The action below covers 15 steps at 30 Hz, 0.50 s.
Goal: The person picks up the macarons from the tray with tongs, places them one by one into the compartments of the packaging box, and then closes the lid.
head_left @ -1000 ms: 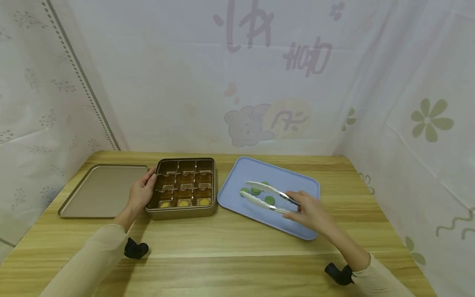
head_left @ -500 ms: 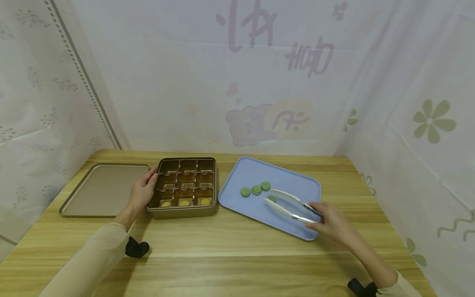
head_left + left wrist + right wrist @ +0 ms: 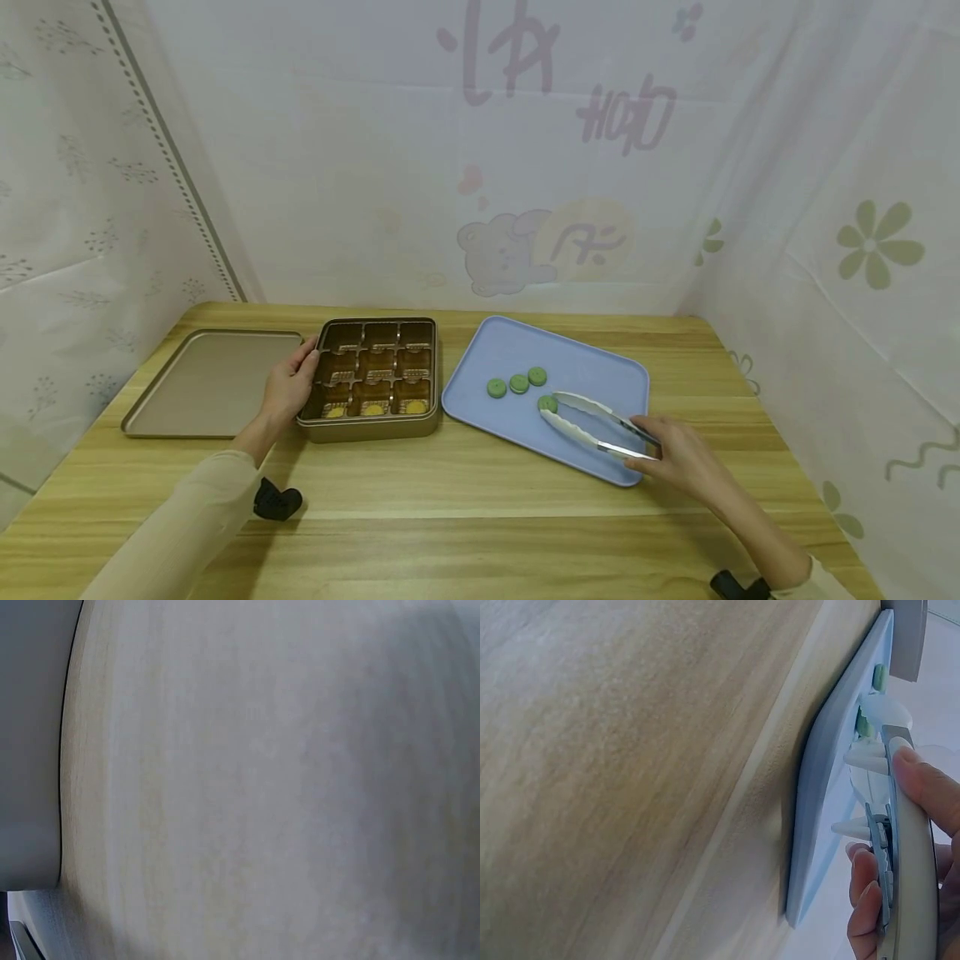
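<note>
Ahead of the right grip [image 3: 681, 457], which holds tongs [image 3: 579, 432], one green macaron [image 3: 547, 402] lies between their tips.

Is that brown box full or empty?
Partly full: the box holds yellow pieces in its three front slots; the other six look empty.

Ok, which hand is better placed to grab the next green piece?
Probably the right hand: it holds the tongs, tips by a green piece; the left hand touches the box.
</note>
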Each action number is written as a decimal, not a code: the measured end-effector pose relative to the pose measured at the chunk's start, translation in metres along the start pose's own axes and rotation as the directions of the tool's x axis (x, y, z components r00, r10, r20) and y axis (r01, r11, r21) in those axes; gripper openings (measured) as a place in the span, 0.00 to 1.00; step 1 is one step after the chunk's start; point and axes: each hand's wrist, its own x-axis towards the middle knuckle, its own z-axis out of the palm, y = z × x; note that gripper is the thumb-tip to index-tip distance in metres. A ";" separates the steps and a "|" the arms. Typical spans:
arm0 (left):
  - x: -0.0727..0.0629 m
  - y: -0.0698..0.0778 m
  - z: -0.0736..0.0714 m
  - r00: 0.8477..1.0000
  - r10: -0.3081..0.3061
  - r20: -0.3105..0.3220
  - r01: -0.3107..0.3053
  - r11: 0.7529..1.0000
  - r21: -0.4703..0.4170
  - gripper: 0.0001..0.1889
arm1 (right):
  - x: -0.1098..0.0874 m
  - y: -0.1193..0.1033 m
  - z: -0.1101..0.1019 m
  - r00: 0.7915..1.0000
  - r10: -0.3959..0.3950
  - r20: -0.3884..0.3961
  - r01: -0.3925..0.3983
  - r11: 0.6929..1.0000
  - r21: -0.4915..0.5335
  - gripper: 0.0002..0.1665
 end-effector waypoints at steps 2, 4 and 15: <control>0.000 0.000 0.000 1.000 0.000 0.001 0.000 1.000 -0.005 0.28 | -0.001 0.000 0.000 1.000 0.012 0.005 -0.012 1.000 0.001 0.36; 0.000 0.000 0.000 1.000 0.000 0.002 0.000 1.000 -0.010 0.29 | -0.001 0.000 0.001 1.000 0.023 0.007 -0.023 1.000 -0.002 0.36; -0.001 0.000 0.000 1.000 -0.002 0.017 0.002 1.000 -0.009 0.29 | -0.001 0.002 0.004 1.000 0.019 -0.002 -0.020 1.000 -0.017 0.36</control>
